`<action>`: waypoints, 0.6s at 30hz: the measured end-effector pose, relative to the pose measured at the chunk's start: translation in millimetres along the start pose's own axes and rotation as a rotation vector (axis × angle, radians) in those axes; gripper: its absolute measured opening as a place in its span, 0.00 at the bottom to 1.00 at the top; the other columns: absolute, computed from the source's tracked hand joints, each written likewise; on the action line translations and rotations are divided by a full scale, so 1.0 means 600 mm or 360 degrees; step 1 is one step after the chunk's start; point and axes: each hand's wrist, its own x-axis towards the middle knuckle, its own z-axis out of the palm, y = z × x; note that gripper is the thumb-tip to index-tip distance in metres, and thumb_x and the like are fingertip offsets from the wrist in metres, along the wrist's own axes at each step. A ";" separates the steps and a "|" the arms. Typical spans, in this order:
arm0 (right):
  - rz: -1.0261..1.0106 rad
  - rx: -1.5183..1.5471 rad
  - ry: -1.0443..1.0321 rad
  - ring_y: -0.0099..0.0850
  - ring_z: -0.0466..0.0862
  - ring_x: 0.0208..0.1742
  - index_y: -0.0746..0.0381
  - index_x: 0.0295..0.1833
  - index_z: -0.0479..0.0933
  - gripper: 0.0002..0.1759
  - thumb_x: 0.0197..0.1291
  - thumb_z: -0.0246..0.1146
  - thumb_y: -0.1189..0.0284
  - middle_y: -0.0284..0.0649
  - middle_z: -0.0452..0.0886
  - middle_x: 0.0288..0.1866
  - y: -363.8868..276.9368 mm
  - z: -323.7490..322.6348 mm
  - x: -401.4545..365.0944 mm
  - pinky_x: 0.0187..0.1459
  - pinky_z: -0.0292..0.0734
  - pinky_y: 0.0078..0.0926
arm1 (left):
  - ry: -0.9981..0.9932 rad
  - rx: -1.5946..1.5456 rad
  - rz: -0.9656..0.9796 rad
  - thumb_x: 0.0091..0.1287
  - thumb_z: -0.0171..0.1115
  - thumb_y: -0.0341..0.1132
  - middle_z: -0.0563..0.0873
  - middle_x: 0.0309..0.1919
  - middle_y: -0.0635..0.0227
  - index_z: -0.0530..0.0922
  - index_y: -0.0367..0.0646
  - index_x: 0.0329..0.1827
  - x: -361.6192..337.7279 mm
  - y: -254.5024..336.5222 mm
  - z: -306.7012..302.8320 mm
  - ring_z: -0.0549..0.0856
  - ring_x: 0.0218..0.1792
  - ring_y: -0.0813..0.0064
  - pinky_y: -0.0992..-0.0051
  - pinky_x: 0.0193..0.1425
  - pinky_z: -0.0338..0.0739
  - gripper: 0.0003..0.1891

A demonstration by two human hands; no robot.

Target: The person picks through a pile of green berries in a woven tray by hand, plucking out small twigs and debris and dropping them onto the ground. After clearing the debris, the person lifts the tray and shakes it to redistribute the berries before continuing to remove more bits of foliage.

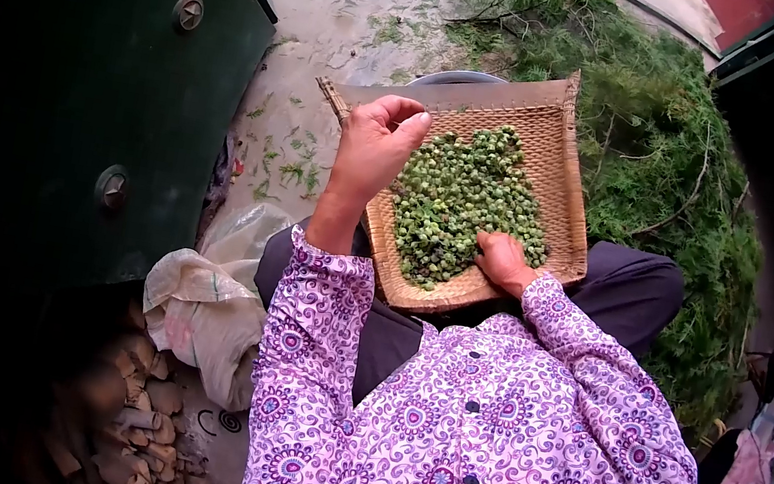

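Observation:
A woven winnowing basket (573, 185) rests across my lap, its far edge a plain flat strip. Spread in it is a heap of small round green cones (461, 193) with some darker bits among them. My left hand (380, 145) is raised over the basket's left side, thumb and fingertips pressed together; whatever is between them is too small to name. Lower down, my right hand (503, 261) lies on the near right part of the heap with its fingers curled into the cones. Its fingertips are partly hidden.
Cut evergreen branches (661, 174) pile up along the right. Behind the basket shows the rim of a metal basin (458, 78). A pale sack (203, 314) slumps at my left, near chopped wood pieces (143, 406). A dark green metal door (131, 70) stands on the left.

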 end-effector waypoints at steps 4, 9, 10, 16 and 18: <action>0.0170 0.0098 -0.0126 0.49 0.79 0.32 0.62 0.26 0.76 0.05 0.38 0.60 0.75 0.50 0.78 0.26 0.030 0.000 0.015 0.36 0.75 0.43 | 0.0015 0.0040 -0.0059 0.62 0.60 0.35 0.81 0.29 0.72 0.78 0.36 0.40 0.002 0.004 0.002 0.79 0.27 0.85 0.85 0.31 0.73 0.10; 0.0144 0.0562 -0.0053 0.36 0.81 0.25 0.65 0.28 0.80 0.09 0.40 0.63 0.72 0.45 0.80 0.23 0.063 -0.030 0.019 0.31 0.76 0.30 | 0.0067 -0.0038 0.0043 0.58 0.61 0.34 0.82 0.23 0.72 0.80 0.34 0.37 -0.002 -0.005 0.000 0.78 0.25 0.86 0.83 0.31 0.73 0.11; 0.0144 0.0560 -0.0053 0.36 0.81 0.25 0.65 0.28 0.80 0.09 0.40 0.63 0.72 0.45 0.80 0.23 0.061 -0.033 0.021 0.31 0.76 0.30 | 0.0068 -0.0039 0.0043 0.58 0.61 0.34 0.82 0.23 0.72 0.80 0.34 0.37 -0.002 -0.005 0.001 0.78 0.25 0.86 0.83 0.31 0.73 0.11; 0.0245 0.0717 -0.0105 0.31 0.79 0.24 0.66 0.26 0.79 0.09 0.39 0.65 0.71 0.43 0.79 0.21 0.034 -0.068 0.052 0.29 0.75 0.29 | 0.0031 -0.0035 -0.0001 0.58 0.61 0.35 0.82 0.24 0.72 0.80 0.34 0.37 -0.005 0.004 0.005 0.78 0.25 0.86 0.83 0.31 0.73 0.11; 0.0194 0.0648 -0.0158 0.32 0.79 0.24 0.66 0.26 0.78 0.10 0.38 0.66 0.71 0.44 0.79 0.22 0.030 -0.076 0.061 0.30 0.75 0.30 | -0.0045 0.0038 -0.0005 0.62 0.59 0.34 0.81 0.28 0.72 0.77 0.33 0.41 -0.005 0.005 0.001 0.78 0.28 0.85 0.85 0.33 0.74 0.11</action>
